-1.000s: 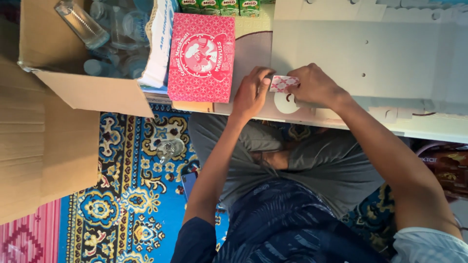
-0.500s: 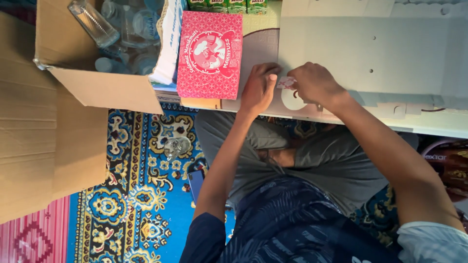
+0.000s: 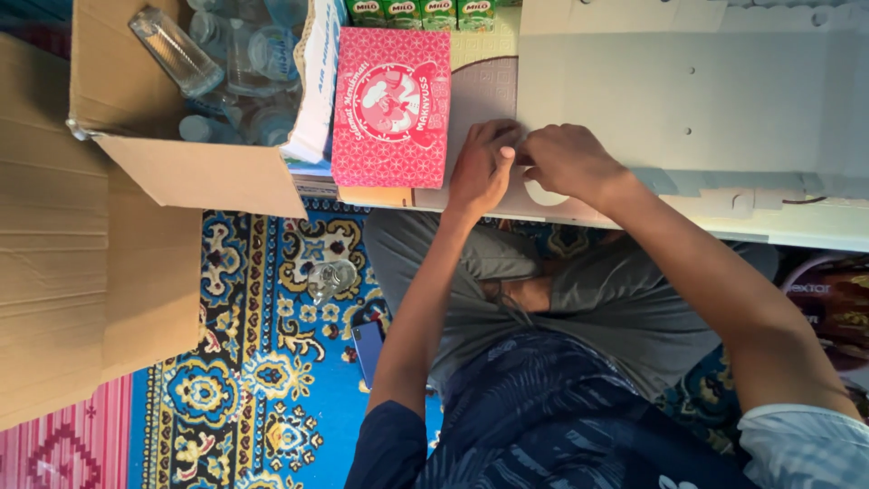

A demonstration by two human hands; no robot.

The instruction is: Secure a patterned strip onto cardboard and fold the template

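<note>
My left hand [image 3: 482, 169] and my right hand [image 3: 568, 161] meet fingertip to fingertip on the near edge of a flat grey-white cardboard sheet [image 3: 688, 100] that lies unfolded on a low surface. Both hands pinch a small flap of that sheet, and the fingers hide the flap. Just left of my left hand lies a closed pink box [image 3: 391, 107] with a round red and white picture on its lid. A half-round cut-out [image 3: 543, 195] shows in the sheet below my right hand.
An open brown carton [image 3: 181, 167] of clear plastic bottles stands at the left. Green drink cartons [image 3: 425, 11] line the top edge. On the blue patterned carpet [image 3: 244, 362] lie a glass [image 3: 331, 276] and a dark phone [image 3: 368, 351]. My crossed legs fill the middle.
A small pink flap showed between my fingers a second ago. My hands have closed over it, so it is covered. The camera has shifted slightly.
</note>
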